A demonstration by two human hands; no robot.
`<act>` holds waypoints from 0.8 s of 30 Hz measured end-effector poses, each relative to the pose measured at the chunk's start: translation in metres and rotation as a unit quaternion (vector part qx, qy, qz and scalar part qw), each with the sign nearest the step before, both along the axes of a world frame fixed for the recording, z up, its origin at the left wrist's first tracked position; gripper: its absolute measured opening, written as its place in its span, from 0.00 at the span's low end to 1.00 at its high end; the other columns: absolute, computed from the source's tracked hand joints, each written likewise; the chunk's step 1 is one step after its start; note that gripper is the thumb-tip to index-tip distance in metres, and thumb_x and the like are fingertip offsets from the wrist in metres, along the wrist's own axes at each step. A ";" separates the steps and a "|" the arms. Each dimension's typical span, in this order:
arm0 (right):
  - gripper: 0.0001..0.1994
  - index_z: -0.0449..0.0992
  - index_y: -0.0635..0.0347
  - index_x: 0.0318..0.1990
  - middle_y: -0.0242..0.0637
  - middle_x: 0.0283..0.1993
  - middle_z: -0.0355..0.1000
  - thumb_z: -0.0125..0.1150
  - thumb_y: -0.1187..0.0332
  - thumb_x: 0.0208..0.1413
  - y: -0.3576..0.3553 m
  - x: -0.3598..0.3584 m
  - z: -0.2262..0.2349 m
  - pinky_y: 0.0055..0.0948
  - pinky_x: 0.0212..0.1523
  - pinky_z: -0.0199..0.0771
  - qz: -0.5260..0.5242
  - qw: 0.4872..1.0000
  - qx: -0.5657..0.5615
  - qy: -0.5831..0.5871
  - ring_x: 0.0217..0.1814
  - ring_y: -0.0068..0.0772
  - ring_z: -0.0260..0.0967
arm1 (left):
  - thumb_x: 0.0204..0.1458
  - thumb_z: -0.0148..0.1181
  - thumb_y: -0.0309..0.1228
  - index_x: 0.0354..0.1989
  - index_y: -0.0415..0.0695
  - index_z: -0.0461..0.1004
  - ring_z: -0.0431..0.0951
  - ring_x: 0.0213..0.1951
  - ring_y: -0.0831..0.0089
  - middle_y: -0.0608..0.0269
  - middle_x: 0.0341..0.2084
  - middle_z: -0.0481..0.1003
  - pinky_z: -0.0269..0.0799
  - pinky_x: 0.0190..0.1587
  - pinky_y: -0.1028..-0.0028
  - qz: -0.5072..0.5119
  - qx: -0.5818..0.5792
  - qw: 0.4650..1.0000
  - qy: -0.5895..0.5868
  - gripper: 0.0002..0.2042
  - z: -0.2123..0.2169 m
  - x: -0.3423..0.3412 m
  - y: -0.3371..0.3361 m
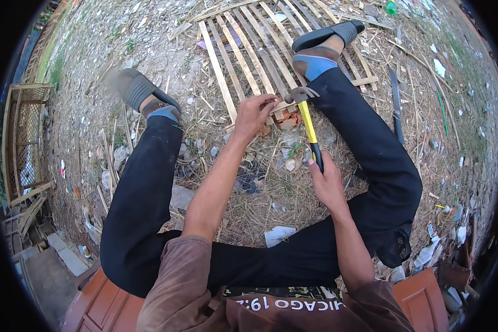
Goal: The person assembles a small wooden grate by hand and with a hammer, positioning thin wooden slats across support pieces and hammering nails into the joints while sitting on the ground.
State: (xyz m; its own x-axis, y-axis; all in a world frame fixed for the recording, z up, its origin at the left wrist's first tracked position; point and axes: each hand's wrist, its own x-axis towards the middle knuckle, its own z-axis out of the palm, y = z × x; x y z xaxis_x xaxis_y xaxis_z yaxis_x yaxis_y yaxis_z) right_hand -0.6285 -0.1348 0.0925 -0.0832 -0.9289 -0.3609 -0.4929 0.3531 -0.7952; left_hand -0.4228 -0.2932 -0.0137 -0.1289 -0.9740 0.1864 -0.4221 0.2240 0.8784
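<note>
My right hand [327, 178] is wrapped round the black grip of a claw hammer [308, 123] with a yellow shaft. The hammer's metal head is level with the near edge of a panel of wooden slats [217, 72]. Just left of that head, my left hand [253, 115] has its thumb and fingers pinched together over the panel's near crosspiece. Whatever is between those fingertips is too small to make out. Broken red brick pieces [289, 120] lie under the near edge of the panel, between my feet.
On the ground right of my right leg lies a long-bladed knife [395, 99]. A wooden-framed lattice [30, 138] stands at the far left. Reddish-brown panelled boards [113, 304] are beneath me. Dry straw, stones and litter cover the ground; a white scrap [279, 235] lies between my legs.
</note>
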 end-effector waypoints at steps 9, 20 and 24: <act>0.10 0.67 0.63 0.47 0.51 0.24 0.70 0.53 0.66 0.65 0.001 0.000 -0.003 0.47 0.29 0.65 0.002 1.000 -0.023 0.006 0.26 0.53 0.72 | 0.50 0.67 0.27 0.40 0.46 0.84 0.81 0.30 0.60 0.54 0.28 0.81 0.75 0.37 0.65 -0.017 -0.031 0.998 -0.048 0.09 0.010 0.000 0.003; 0.10 0.65 0.62 0.47 0.54 0.22 0.69 0.52 0.66 0.66 0.000 0.008 -0.001 0.52 0.29 0.64 0.023 1.000 -0.003 0.015 0.27 0.61 0.72 | 0.50 0.69 0.29 0.46 0.40 0.79 0.84 0.38 0.65 0.57 0.32 0.83 0.78 0.39 0.69 -0.003 -0.026 0.999 -0.022 0.15 -0.002 0.002 0.004; 0.10 0.65 0.62 0.47 0.55 0.22 0.69 0.51 0.66 0.66 -0.001 0.008 0.000 0.53 0.29 0.64 0.017 1.000 0.000 0.017 0.27 0.62 0.71 | 0.51 0.69 0.28 0.52 0.42 0.74 0.85 0.36 0.67 0.55 0.33 0.83 0.80 0.38 0.70 0.001 -0.004 0.999 -0.036 0.20 0.011 -0.004 0.007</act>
State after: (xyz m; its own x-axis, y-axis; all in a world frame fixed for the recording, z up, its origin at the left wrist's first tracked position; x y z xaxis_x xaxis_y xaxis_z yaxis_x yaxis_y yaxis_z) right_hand -0.6203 -0.1357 0.0929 -0.0640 -0.9312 -0.3589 -0.5316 0.3362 -0.7774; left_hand -0.4265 -0.2860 -0.0022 -0.1407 -0.9726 0.1852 -0.4852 0.2308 0.8434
